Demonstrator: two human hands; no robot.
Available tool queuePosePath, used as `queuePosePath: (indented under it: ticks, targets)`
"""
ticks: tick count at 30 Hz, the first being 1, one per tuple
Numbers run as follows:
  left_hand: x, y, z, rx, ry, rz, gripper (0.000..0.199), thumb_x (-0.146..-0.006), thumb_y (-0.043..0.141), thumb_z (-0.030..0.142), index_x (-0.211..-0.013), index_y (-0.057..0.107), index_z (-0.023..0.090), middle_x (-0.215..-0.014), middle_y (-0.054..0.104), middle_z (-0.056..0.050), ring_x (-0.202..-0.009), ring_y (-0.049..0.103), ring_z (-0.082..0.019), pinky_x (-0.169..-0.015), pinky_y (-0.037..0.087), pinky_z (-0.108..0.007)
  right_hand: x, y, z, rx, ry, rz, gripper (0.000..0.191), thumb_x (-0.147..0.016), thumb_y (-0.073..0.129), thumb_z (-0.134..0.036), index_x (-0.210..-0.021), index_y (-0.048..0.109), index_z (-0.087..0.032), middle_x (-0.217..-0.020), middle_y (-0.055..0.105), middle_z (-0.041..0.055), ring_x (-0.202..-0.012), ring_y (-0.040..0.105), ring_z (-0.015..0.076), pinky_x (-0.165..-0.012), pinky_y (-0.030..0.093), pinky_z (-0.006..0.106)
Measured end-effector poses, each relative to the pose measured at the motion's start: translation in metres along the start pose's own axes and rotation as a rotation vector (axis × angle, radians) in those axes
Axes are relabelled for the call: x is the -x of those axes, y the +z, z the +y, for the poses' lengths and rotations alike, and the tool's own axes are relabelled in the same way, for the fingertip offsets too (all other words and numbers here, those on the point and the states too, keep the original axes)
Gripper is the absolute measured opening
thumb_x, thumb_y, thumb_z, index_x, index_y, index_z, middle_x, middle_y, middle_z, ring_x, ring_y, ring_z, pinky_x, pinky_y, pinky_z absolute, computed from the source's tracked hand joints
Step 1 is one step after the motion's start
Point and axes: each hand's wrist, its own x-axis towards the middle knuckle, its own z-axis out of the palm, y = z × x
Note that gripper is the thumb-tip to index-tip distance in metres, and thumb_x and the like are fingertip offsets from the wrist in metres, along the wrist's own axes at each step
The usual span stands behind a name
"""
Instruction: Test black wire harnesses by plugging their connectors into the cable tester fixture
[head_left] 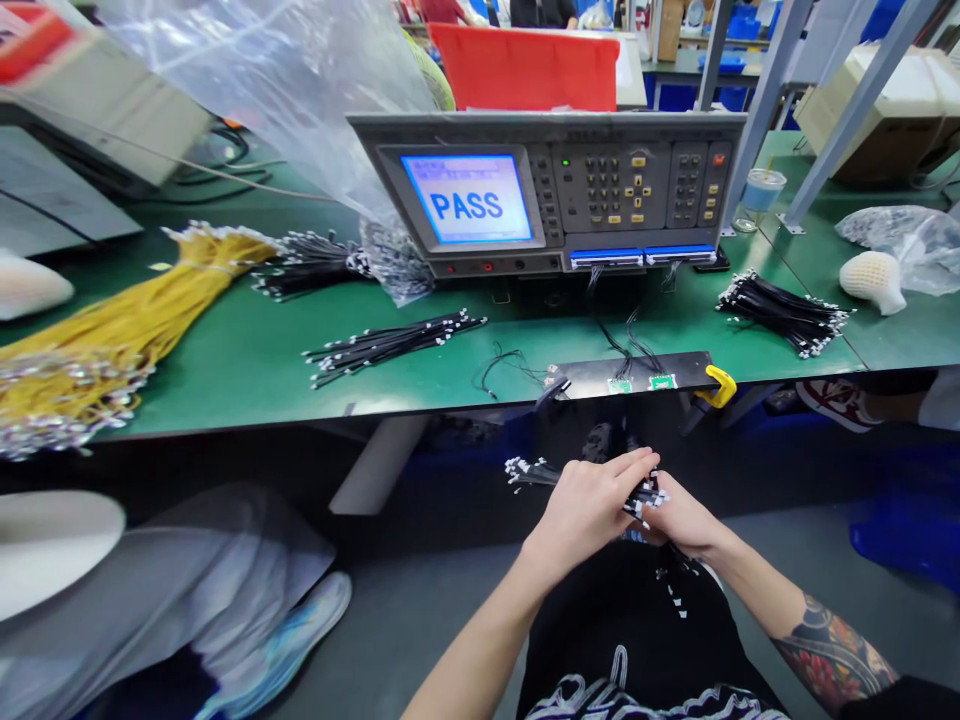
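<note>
Black wire harnesses with small white connector ends (637,496) form a loose bundle held low in front of the person's lap, below the bench edge. The left hand (589,508) is closed over the top of the bundle, with its fingers curled across the wires. The right hand (681,524) grips the bundle just beside it, and the two hands nearly touch. Some connector ends stick out to the left of the left hand, and a few strands hang down from the right hand over dark shorts (637,630). The wires are partly hidden by the fingers, so their number is hard to judge.

Ahead, a green-topped workbench (240,370) carries a grey electronic tester (622,170) whose blue screen reads PASS. Thin black wires run from its blue connector sockets (606,259) down to a black fixture bar (630,375) with two small green circuit boards, held at the bench edge by a yellow spring clamp (718,386). Loose black harness bundles (394,347) lie on the mat, with another to the right (784,313) and a thick yellow wire bundle (135,310) to the left. A clear plastic bag (262,90) hangs over the bench. At lower left, a grey-clad leg with a blue shoe (285,630) appears to belong to someone nearby.
</note>
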Motion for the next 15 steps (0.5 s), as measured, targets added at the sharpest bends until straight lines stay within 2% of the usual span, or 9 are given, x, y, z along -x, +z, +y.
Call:
queuePosePath:
  ticks: [4, 7, 10, 15]
  targets:
    - [0.001, 0.003, -0.004, 0.069, 0.045, 0.057, 0.054, -0.086, 0.067, 0.01, -0.138, 0.069, 0.021, -0.134, 0.077, -0.012, -0.111, 0.079, -0.028, -0.085, 0.065, -0.031, 0.0, 0.0, -0.002, -0.074, 0.072, -0.031, 0.031, -0.061, 0.076, -0.023, -0.08, 0.052, -0.023, -0.049, 0.038, -0.0148, -0.043, 0.022, 0.0046, -0.041, 0.016, 0.021]
    - [0.002, 0.0, -0.005, 0.138, 0.043, 0.065, 0.053, -0.092, 0.067, 0.018, -0.144, 0.066, 0.024, -0.141, 0.073, -0.011, -0.117, 0.077, -0.026, -0.092, 0.064, -0.033, -0.001, -0.001, -0.003, -0.09, 0.087, -0.054, 0.03, -0.059, 0.073, -0.02, -0.08, 0.052, -0.023, -0.048, 0.036, -0.0158, -0.042, 0.022, 0.0043, -0.042, 0.018, 0.021]
    - [0.002, -0.004, -0.003, 0.063, -0.03, 0.014, 0.057, -0.088, 0.069, 0.015, -0.144, 0.066, 0.025, -0.145, 0.07, -0.011, -0.115, 0.078, -0.028, -0.09, 0.064, -0.034, -0.003, -0.002, 0.0, -0.059, 0.075, -0.056, 0.03, -0.059, 0.074, -0.02, -0.074, 0.049, -0.024, -0.047, 0.037, -0.0145, -0.042, 0.024, 0.0046, -0.043, 0.019, 0.022]
    - [-0.002, -0.004, 0.003, 0.008, -0.084, -0.055, 0.06, -0.081, 0.074, 0.009, -0.139, 0.07, 0.024, -0.129, 0.079, -0.012, -0.107, 0.08, -0.029, -0.083, 0.062, -0.031, -0.009, -0.004, 0.012, -0.003, -0.001, 0.0, 0.033, -0.066, 0.082, -0.034, -0.072, 0.051, -0.023, -0.049, 0.039, -0.0119, -0.044, 0.027, 0.0062, -0.043, 0.02, 0.023]
